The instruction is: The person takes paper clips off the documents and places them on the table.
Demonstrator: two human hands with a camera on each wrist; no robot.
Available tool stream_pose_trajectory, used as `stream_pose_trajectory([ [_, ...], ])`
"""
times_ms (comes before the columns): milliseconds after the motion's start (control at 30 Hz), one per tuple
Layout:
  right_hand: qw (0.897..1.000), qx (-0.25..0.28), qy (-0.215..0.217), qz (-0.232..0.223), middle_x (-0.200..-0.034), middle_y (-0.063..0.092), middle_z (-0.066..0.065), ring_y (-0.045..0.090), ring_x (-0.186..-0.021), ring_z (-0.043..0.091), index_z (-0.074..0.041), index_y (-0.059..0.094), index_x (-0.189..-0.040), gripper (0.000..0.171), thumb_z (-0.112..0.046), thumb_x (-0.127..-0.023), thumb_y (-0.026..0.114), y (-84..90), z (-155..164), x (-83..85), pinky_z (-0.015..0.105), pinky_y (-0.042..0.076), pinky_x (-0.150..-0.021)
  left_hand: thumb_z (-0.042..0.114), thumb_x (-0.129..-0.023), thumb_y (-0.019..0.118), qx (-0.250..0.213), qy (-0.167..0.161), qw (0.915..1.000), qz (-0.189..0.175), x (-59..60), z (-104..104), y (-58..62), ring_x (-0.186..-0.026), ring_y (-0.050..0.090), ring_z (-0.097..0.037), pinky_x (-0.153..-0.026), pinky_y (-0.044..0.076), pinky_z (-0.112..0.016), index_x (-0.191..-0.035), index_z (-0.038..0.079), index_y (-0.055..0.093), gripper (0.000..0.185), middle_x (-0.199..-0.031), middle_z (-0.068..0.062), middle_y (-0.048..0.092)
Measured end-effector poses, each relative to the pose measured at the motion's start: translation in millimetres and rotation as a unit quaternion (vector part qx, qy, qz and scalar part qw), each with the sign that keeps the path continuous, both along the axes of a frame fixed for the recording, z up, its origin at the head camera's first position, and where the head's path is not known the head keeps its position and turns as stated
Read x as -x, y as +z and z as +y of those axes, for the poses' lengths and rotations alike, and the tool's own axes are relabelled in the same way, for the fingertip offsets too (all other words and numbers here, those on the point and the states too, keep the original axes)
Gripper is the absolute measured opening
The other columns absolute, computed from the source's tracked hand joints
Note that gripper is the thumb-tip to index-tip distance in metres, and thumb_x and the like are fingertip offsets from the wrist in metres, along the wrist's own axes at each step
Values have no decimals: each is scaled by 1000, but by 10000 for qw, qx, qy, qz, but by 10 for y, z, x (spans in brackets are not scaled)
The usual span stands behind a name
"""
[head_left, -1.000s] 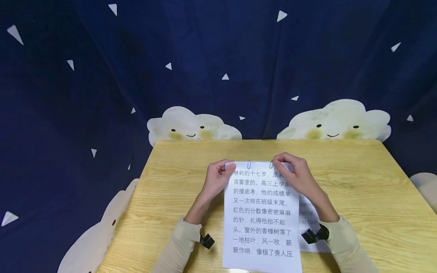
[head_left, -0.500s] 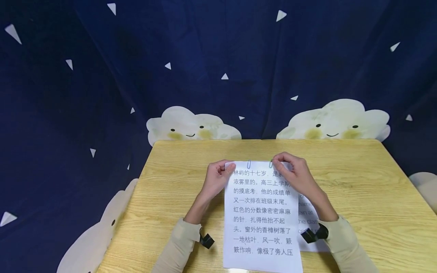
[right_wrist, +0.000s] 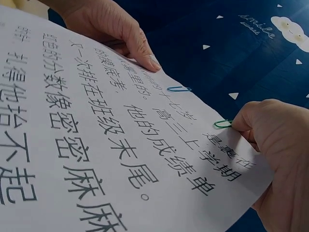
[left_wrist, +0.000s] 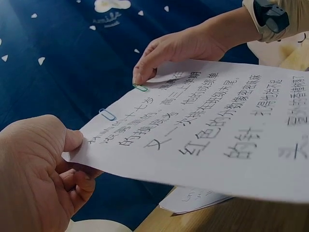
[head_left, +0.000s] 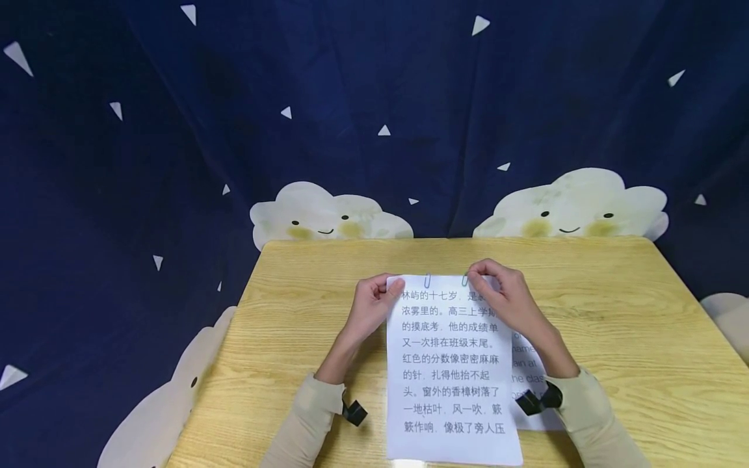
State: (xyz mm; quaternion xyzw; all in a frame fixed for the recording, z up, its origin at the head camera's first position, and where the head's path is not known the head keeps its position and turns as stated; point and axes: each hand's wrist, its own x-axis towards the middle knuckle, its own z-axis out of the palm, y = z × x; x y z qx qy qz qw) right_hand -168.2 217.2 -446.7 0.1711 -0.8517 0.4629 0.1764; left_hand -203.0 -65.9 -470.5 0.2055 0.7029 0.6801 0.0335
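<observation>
A white sheet of paper (head_left: 453,367) printed with large Chinese characters is held up over the table in the head view. My left hand (head_left: 374,302) pinches its top left corner, thumb in front and fingers behind. A blue paper clip (right_wrist: 179,89) sits on the top edge between my hands. Further right on that edge is a green paper clip (right_wrist: 223,124). The thumb and forefinger of my right hand (head_left: 506,296) pinch at the green clip's end, with the other fingers partly hidden behind the paper.
Under the held sheet and my right forearm lies another page (head_left: 529,383) with English print, partly covered. The wooden table (head_left: 292,325) ends at a dark blue curtain (head_left: 351,78) with white triangles and clouds.
The lower part of the held sheet has swung slightly to the right. Both hands stay nearly in place, with the same grip.
</observation>
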Motion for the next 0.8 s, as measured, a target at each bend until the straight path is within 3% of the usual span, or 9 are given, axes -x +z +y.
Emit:
stream_pose_trajectory([
  [367,10000,-12,-48,35,-95,72,3,61,-83,10,-7,71,-104,8,-11,-104,64,-5,3,4,18,44,-79,12,-106,63,-67,-87,9999,30,1,0,0,-61,68,-14,-53,52,-22,-113,-8,74,24,-86,-25,75],
  [800,9999,5,-155,-2,-97,73,5,61,-85,10,-8,72,-105,10,-13,-105,63,5,-11,-7,17,44,-79,14,-106,63,18,-49,10000,16,0,6,-9,-61,68,-15,-53,53,-23,-114,-5,75,23,-85,-18,76],
])
